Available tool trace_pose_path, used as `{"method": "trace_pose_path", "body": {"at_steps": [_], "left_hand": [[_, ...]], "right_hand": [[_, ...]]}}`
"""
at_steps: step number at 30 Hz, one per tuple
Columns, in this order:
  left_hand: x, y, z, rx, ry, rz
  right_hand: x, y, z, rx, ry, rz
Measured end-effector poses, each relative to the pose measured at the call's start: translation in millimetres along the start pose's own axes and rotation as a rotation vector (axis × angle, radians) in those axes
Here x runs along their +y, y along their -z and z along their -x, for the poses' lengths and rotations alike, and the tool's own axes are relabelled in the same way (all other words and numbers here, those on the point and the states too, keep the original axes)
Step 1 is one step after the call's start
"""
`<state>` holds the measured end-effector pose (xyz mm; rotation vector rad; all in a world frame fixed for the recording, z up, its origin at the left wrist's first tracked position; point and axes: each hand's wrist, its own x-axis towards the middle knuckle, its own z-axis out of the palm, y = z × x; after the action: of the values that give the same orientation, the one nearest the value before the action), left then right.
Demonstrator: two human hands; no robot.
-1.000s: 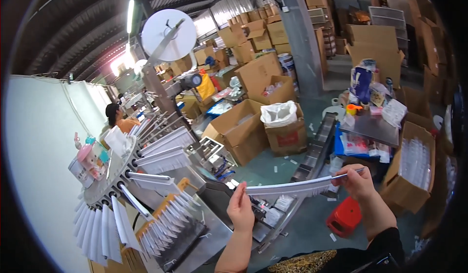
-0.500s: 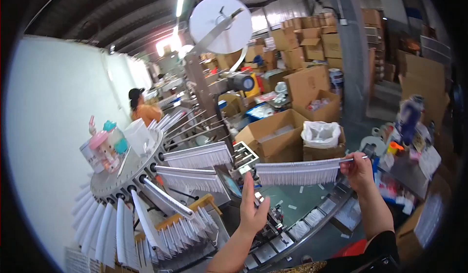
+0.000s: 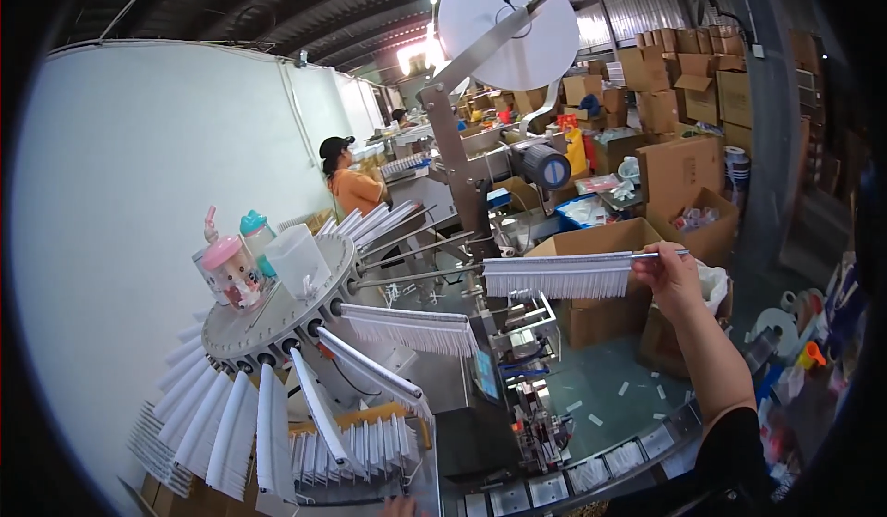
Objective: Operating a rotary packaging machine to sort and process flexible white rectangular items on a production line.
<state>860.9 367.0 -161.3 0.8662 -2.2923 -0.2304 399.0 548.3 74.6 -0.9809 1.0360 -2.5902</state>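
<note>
My right hand point(image 3: 667, 275) is closed on the end of a thin metal rod hung with a dense row of white strips point(image 3: 559, 277). The rod lies nearly level, and its far end meets or overlaps the tip of a bare metal spoke point(image 3: 420, 277); I cannot tell whether they touch. That spoke juts from a round grey turntable point(image 3: 263, 330), whose rim carries several other rods hung with white strips point(image 3: 407, 326). At the lower edge only a blurred bit of my left hand point(image 3: 402, 506) shows, near a box of white strips point(image 3: 356, 448); its fingers are mostly cut off.
On the turntable stand a pink-lidded cup point(image 3: 238, 272), a teal-lidded bottle point(image 3: 257, 235) and a white container point(image 3: 297, 260). A large white reel point(image 3: 508, 27) rises behind. Cardboard boxes point(image 3: 601, 240) stand at right. A person in orange point(image 3: 354, 189) works beyond, at left.
The view has swung left. My right hand has brought the rod of strips up to the turntable's spokes. My left hand has dropped from the middle to the lower edge.
</note>
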Motion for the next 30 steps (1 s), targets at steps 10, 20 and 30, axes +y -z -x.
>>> {"method": "trace_pose_path", "body": {"at_steps": [10,20,30], "left_hand": [[3,1,-8,0.178,-0.086,-0.261],[-4,-3,-8,0.199,-0.131,-0.337],[28,38,-34,-0.681,0.108,-0.694]], "right_hand": [[28,-8,-31,0.007,-0.158,0.039],[78,-47,-66,-0.085,-0.395,0.017],[157,-136,-49,-0.052,-0.381,-0.117]]}}
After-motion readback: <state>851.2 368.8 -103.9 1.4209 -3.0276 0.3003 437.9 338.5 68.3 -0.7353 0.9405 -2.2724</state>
